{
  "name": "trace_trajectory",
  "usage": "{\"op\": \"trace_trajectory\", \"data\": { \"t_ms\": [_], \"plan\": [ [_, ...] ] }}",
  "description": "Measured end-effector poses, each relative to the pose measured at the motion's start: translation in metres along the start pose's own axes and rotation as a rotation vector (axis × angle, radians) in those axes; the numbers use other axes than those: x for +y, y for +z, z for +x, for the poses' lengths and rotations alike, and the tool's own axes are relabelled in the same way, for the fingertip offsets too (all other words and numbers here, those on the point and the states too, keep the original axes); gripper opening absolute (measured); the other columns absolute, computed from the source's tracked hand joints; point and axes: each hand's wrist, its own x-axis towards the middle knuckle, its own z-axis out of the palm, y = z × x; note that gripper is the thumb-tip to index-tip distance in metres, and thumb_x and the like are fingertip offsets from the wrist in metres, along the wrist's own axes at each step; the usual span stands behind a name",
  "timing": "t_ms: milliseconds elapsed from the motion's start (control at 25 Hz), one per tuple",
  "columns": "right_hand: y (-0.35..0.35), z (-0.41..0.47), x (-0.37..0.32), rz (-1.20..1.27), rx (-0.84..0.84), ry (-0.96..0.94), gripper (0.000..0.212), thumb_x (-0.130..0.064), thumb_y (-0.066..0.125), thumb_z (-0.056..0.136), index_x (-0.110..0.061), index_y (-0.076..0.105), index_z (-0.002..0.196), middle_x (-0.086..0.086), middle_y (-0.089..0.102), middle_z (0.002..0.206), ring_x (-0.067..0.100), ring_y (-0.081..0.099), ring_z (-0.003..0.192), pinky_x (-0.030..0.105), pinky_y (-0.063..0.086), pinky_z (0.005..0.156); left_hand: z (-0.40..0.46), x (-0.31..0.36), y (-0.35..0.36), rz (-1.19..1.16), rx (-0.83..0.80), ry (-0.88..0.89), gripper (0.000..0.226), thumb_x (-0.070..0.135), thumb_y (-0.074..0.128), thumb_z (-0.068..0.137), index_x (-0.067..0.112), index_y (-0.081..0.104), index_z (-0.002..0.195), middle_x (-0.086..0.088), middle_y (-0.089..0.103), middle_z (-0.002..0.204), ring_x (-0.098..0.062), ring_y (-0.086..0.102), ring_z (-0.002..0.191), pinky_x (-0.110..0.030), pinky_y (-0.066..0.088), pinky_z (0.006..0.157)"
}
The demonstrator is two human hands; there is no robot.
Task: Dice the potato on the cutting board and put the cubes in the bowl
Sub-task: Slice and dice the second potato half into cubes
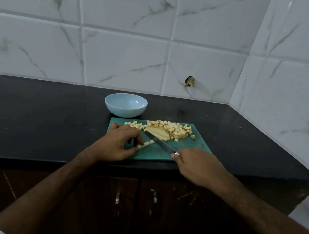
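On the one green cutting board (189,147), the left hand (118,143) pinches a potato strip (143,145) while the right hand (196,164) grips one knife (158,142). One uncut potato wedge (157,132) lies beside a pile of cubes (171,129), too many to count. One empty blue bowl (125,105) sits on the black tabletop (40,116) just behind the board.

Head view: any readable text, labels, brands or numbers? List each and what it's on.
None readable in this view.
Knife: no marking visible on the blade; handle hidden in the right hand.
Bowl: plain light blue, no print.
Cutting board: plain green, no logo visible.
Wall tiles: veining only, no lettering.
Cabinet doors: only handles and scuffs.
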Motion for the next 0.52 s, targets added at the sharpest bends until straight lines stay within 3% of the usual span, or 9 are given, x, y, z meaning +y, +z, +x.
{"op": "trace_trajectory", "data": {
  "t_ms": [160, 360, 520],
  "plan": [
    [0.002, -0.006, -0.001, 0.035, -0.018, -0.013, 0.039, -0.050, 0.032, 0.108, -0.027, 0.049, 0.082, -0.004, 0.056, 0.080, 0.009, 0.053, 0.070, 0.028, 0.037, 0.060, 0.000, 0.000, -0.001, -0.014, 0.000, 0.002, 0.011, 0.040, 0.062, 0.086, 0.034, 0.061, 0.095, 0.025, 0.057, 0.092, 0.000, 0.052, 0.093, -0.033, 0.028, 0.094],
    [0.015, -0.005, -0.007, -0.011, -0.013, -0.019, 0.040, -0.051, 0.031, 0.108, -0.023, 0.055, 0.093, -0.004, 0.057, 0.083, 0.010, 0.055, 0.074, 0.031, 0.043, 0.065, -0.001, 0.000, 0.000, -0.020, -0.002, 0.005, 0.007, 0.040, 0.063, 0.086, 0.036, 0.060, 0.090, 0.026, 0.058, 0.091, -0.002, 0.053, 0.093, -0.034, 0.029, 0.094],
    [0.001, 0.001, -0.005, -0.007, 0.034, -0.019, 0.040, -0.050, 0.030, 0.109, -0.024, 0.053, 0.089, -0.003, 0.056, 0.081, 0.010, 0.054, 0.071, 0.028, 0.035, 0.057, -0.002, 0.001, -0.001, -0.011, 0.008, 0.000, 0.008, 0.038, 0.066, 0.088, 0.036, 0.058, 0.089, 0.024, 0.057, 0.089, -0.003, 0.053, 0.091, -0.035, 0.030, 0.093]
  ]
}}
